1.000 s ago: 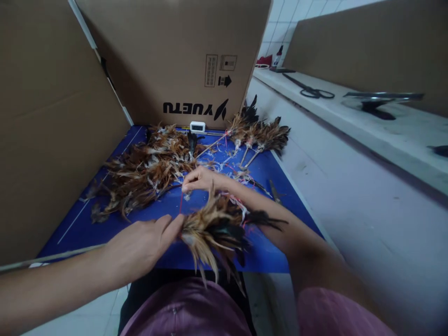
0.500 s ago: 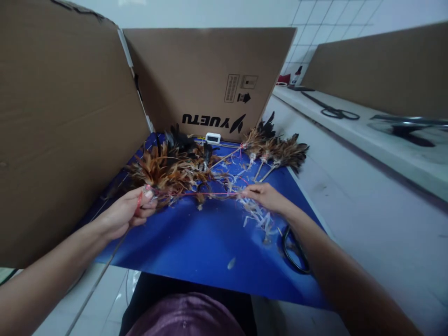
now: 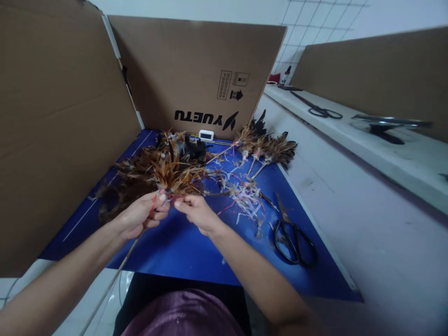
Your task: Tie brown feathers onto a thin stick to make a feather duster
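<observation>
My left hand (image 3: 149, 212) is closed round the bound neck of a feather duster, whose thin stick (image 3: 112, 282) slants down toward me past the mat's front edge. Brown and black feathers (image 3: 170, 175) fan out above that hand. Red string is looped over its fingers. My right hand (image 3: 196, 211), right beside it, pinches the red string (image 3: 178, 199) close to the feathers' base. Loose brown feathers (image 3: 135, 163) lie in a pile behind and to the left.
Black-handled scissors (image 3: 294, 240) lie at the right of the blue mat (image 3: 203, 252), near white feather scraps (image 3: 247, 198). Finished-looking feather dusters (image 3: 276, 149) rest at the back right. Cardboard walls (image 3: 196, 60) stand behind and left. A white timer (image 3: 206, 135) sits at the back. More scissors (image 3: 324, 112) lie on the ledge.
My right hand has moved left, from holding the string stretched out to close beside my left hand. The feather head has turned upright, and the scissors now show in full.
</observation>
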A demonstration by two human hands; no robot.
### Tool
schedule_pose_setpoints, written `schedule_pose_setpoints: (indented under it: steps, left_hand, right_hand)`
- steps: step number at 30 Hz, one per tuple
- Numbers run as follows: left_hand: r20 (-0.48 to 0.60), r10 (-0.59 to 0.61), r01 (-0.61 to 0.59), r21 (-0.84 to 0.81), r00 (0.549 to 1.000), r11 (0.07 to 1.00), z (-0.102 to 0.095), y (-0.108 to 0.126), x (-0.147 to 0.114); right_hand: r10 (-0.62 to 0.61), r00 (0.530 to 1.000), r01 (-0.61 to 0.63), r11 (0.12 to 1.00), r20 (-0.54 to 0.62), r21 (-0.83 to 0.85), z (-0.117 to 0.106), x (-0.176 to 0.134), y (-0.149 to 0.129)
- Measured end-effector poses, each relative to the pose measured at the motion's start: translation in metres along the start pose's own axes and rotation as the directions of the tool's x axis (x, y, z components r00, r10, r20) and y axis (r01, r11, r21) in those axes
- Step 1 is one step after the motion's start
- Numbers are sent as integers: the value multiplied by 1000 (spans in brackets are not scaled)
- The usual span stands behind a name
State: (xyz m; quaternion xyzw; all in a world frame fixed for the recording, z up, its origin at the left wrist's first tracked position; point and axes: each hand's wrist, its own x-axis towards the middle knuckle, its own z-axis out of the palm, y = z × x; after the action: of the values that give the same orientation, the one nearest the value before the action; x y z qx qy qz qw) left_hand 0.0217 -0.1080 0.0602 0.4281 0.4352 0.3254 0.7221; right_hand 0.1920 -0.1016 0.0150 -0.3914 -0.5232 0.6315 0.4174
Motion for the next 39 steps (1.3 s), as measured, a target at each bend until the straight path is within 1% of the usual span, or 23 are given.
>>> schedule_pose_setpoints:
  steps: [2,3,5,7,10,12,15,19,23,24,25,26,28,29,30,31,32,34,36,39]
  left_hand:
    - [-13,-13,13,16,1000,1000,0,-4,1]
    - [-30,-16,16,21,999,1000,1,-6,2]
    - [-73,-11,13,28,997,1000,3,-12,6]
    - [-120,-2,7,42,993,999,6,-19,12]
    - [-187,32,-13,103,982,995,12,-31,22]
    - [-221,91,-39,231,971,972,16,-41,29]
    - [-233,199,-69,470,952,880,17,-54,40]
    - [-223,259,-56,647,940,761,12,-62,51]
    - [-175,297,-41,799,939,600,11,-58,55]
    - [-162,302,-34,833,939,552,12,-55,55]
    - [-141,309,-23,881,941,473,14,-52,54]
    - [-110,316,-10,934,942,357,16,-49,53]
    - [-44,319,30,998,947,50,21,-43,50]
    - [-15,313,47,994,950,-97,23,-40,48]
    - [10,304,58,976,953,-212,25,-38,47]
    - [29,297,59,957,954,-284,26,-36,46]
    - [49,291,54,940,956,-336,26,-34,46]
    - [98,272,24,911,957,-412,24,-31,47]
    - [129,252,-1,890,959,-455,21,-29,48]
    - [174,248,-29,869,953,-494,16,-25,50]
  right_hand:
    - [-43,991,43,999,-130,-4,1,1,3]
    - [-54,983,53,999,-174,-14,1,1,4]
    - [-69,969,58,997,-236,-53,1,0,8]
    - [-85,959,62,994,-270,-93,1,0,14]
    - [-160,945,115,979,-285,-168,2,0,22]
    - [-219,932,155,961,-289,-228,1,-1,25]
    - [-291,919,189,918,-268,-349,-3,-1,28]
    - [-373,899,194,811,-231,-552,-10,1,31]
    - [-392,877,111,726,-277,-679,-14,5,33]
    - [-387,876,84,712,-289,-697,-15,6,33]
    - [-378,875,58,701,-302,-710,-16,7,33]
    - [-367,876,35,695,-313,-719,-16,7,33]
    - [-351,879,5,684,-323,-729,-18,8,32]
    - [-345,882,-2,680,-322,-734,-19,7,32]
    - [-336,887,-8,675,-317,-738,-20,7,32]
    - [-326,893,-15,669,-311,-744,-20,7,32]
    - [-314,900,-23,660,-303,-751,-21,7,31]
    - [-284,913,-46,640,-292,-767,-21,8,31]
    - [-256,922,-70,624,-289,-778,-21,8,31]
    - [-220,928,-110,612,-301,-783,-21,8,30]
